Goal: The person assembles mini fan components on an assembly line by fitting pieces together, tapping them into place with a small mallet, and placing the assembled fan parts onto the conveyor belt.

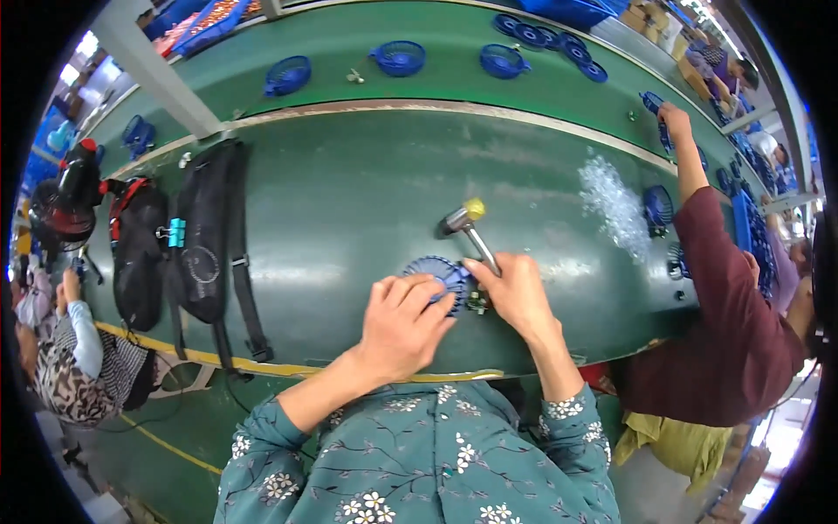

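Note:
A round blue slotted plastic part (434, 269), like a small fan housing, lies on the green worktable (349, 188) in front of me. My left hand (403, 321) covers its near left side, the fingers bent over it and holding it down. My right hand (518, 295) is closed round the handle of a small hammer (477, 238). The hammer's head, yellow at one end and grey at the other, points away from me. My right thumb reaches to the blue part's right edge. A small metal-and-green piece (477, 302) sits beside that edge, between my hands.
Black bags (202, 236) with straps lie at the left. Small clear plastic pieces (614, 205) are heaped at the right. Beyond the table's ledge, more blue parts (398, 58) rest on a green belt (349, 52). A co-worker's arm (690, 157) reaches over at the right.

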`<act>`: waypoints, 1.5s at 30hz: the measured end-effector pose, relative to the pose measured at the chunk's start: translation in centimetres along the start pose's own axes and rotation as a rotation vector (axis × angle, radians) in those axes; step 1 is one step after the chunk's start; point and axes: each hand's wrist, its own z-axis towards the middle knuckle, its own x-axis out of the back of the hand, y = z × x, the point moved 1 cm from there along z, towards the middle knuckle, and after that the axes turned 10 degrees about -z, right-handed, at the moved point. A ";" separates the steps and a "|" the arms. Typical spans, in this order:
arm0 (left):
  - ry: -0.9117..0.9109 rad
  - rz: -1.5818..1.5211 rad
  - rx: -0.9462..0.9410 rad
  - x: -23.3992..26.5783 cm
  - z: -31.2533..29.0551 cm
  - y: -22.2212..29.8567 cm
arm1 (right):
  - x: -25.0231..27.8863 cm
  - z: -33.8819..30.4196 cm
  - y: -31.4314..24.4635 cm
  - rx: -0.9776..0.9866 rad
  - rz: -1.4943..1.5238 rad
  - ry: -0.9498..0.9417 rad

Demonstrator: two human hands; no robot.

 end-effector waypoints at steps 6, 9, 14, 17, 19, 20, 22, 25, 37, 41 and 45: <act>0.001 0.022 -0.008 -0.3 0.4 0.0 | 3.2 -3.3 -0.4 -0.008 0.167 0.105; 0.013 0.032 -0.015 -0.4 0.3 0.0 | 4.7 -5.5 -0.7 0.050 0.187 0.242; 0.015 0.036 -0.024 -0.4 0.4 0.3 | 2.1 -7.0 0.3 0.421 -0.077 0.437; -0.001 0.047 -0.028 -0.2 0.3 0.4 | 0.9 -6.3 2.2 0.153 -0.220 0.161; -0.006 0.056 -0.028 0.2 0.0 0.4 | 2.3 -5.2 3.0 -0.081 0.055 0.156; -0.022 0.038 -0.018 0.5 -0.1 0.4 | 2.4 -4.5 3.9 -0.145 0.102 0.196; -0.036 0.022 -0.009 1.0 -0.2 0.1 | 3.1 -2.9 4.9 -0.205 0.057 0.238; -0.049 0.011 -0.023 1.5 -0.4 -0.3 | 3.2 -1.2 5.3 -0.252 0.062 0.237; -0.060 0.132 0.182 2.4 1.3 -0.3 | 3.4 0.7 4.1 -0.240 0.129 0.177; -0.085 0.114 0.257 1.7 1.1 -1.2 | 4.5 -0.5 1.7 -0.302 0.708 0.008; -0.015 -0.213 0.226 2.3 1.0 -1.8 | 4.7 -1.9 0.8 -0.291 1.058 -0.188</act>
